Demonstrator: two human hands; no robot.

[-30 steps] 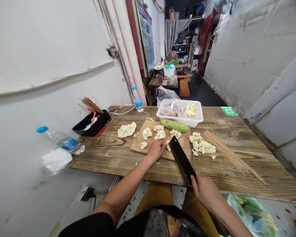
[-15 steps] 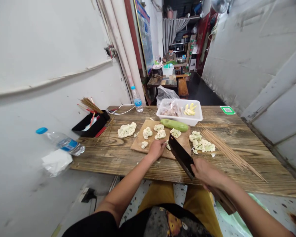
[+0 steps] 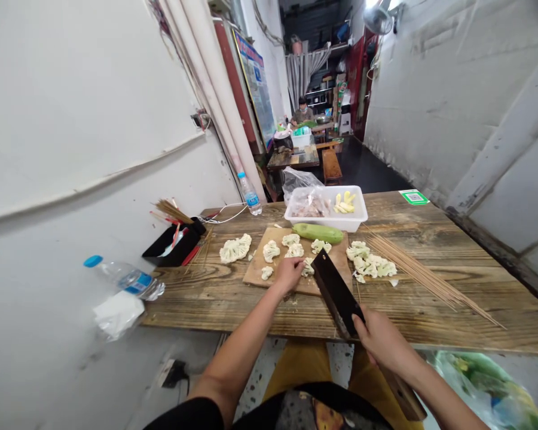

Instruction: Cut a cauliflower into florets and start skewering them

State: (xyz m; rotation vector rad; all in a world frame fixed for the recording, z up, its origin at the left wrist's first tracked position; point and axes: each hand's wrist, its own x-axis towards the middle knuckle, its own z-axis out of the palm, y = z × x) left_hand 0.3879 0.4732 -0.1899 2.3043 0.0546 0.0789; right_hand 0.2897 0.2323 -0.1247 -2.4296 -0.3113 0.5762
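Observation:
My right hand grips a dark cleaver by its wooden handle, the broad blade slanting over the front right of a wooden cutting board. Just left of the blade, the closed fingers of my left hand hold a small cauliflower floret on the board; the fingertips are partly hidden. Several other cut florets lie on the board behind my left hand. A pale green gourd rests along the board's back edge. To the right is a cauliflower pile, and to the left a larger cauliflower piece.
Bamboo skewers spread across the table's right side. A white tub with bagged meat and yellow pieces stands behind the board. At left are a black box and a lying water bottle; another bottle stands behind. Someone sits far back.
The cleaver has shifted a little right, away from my left hand, uncovering more of the floret. The camera view has tilted slightly, and a bag at lower right shows more.

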